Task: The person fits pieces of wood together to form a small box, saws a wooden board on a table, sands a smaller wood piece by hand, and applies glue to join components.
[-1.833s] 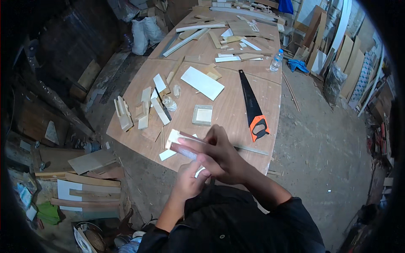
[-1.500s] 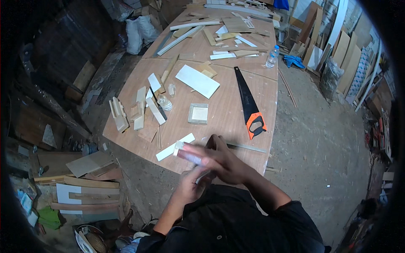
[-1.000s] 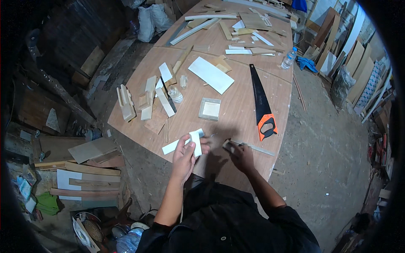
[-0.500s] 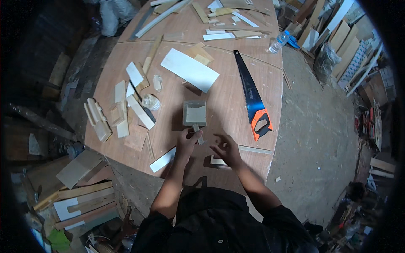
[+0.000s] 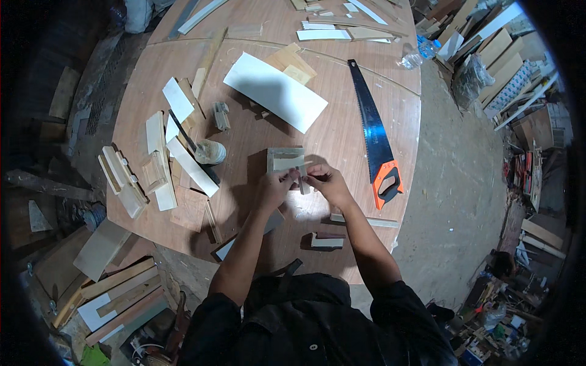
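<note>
Close to the near side of the table, my left hand [image 5: 276, 188] and my right hand [image 5: 330, 185] meet over a small strip of wood [image 5: 304, 185]. Both sets of fingertips are closed on it from either side. Directly beyond my fingers stands a small square wooden box [image 5: 285, 150], its near part hidden by the left hand. An L-shaped wood piece [image 5: 328, 240] with a pale face lies on the table nearer to me. The strip's exact shape is too small to make out.
A handsaw [image 5: 376, 131] with an orange handle lies to the right. Beyond the box rests a white board [image 5: 274, 91]. Wood offcuts and a plastic cup [image 5: 211, 152] with a brush-like dark stick lie left. A plastic bottle [image 5: 422, 53] lies near the far right edge.
My right hand, open and apart before, has moved in and closed on the wood strip beside my left hand. The view has shifted slightly, uncovering the L-shaped piece.
</note>
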{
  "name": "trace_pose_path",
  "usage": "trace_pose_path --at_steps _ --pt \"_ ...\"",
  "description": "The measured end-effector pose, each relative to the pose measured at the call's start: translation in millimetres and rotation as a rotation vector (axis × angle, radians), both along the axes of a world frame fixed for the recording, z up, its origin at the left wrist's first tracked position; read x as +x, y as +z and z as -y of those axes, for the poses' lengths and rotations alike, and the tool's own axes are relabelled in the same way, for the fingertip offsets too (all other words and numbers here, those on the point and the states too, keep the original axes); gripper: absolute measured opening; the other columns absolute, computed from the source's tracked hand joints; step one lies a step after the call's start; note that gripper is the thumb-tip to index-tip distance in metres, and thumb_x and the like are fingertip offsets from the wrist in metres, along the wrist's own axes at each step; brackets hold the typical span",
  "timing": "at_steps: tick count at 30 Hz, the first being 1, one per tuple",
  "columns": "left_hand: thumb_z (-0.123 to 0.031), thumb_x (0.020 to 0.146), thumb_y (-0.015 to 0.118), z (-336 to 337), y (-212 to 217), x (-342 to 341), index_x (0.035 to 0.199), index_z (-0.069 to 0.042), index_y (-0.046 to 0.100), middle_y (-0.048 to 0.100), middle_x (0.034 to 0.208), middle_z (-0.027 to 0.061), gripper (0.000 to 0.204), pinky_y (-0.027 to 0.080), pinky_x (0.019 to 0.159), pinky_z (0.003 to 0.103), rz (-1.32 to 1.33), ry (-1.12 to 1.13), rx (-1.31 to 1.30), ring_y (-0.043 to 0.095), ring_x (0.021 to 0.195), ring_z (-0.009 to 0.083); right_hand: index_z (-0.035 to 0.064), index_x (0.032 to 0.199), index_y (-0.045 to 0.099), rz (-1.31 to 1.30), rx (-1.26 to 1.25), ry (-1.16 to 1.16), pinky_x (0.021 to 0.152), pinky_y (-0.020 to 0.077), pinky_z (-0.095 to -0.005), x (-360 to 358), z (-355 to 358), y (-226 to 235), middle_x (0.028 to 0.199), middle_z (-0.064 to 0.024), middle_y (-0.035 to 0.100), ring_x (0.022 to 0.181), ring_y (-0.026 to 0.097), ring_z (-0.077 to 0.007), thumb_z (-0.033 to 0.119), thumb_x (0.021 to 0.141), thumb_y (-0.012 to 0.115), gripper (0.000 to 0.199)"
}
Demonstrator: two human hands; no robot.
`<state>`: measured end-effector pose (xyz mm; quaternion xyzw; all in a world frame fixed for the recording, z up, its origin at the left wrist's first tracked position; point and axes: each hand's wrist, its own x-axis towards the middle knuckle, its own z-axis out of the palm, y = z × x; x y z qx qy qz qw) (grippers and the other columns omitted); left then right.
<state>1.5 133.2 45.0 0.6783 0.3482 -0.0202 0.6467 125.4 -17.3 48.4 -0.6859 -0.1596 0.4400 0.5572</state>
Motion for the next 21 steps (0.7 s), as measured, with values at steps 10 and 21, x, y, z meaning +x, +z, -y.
trace_pose_path --at_steps 10,21 --pt "-0.028 0.105 0.051 -50 4 -27 0.108 -0.002 0.072 0.066 0.08 0.0062 0.033 0.048 0.064 0.031 0.051 0.398 0.233 0.061 0.071 0.014 0.0003 0.093 0.064 0.109 -0.043 -0.182 0.085 0.051 -0.0247 19 -8 -43 0.109 -0.0058 0.067 0.091 0.063 -0.0108 0.001 0.085 0.076 0.014" --pt "-0.027 0.104 0.051 -42 -21 -38 0.107 -0.003 0.072 0.065 0.077 0.0042 0.032 0.048 0.063 0.03 0.029 0.407 0.227 0.059 0.068 0.0122 0.0015 0.094 0.069 0.254 -0.132 -0.127 0.078 0.0532 -0.0265 12 -5 -47 0.092 -0.0057 0.07 0.083 0.064 -0.0104 0.013 0.083 0.082 0.021"
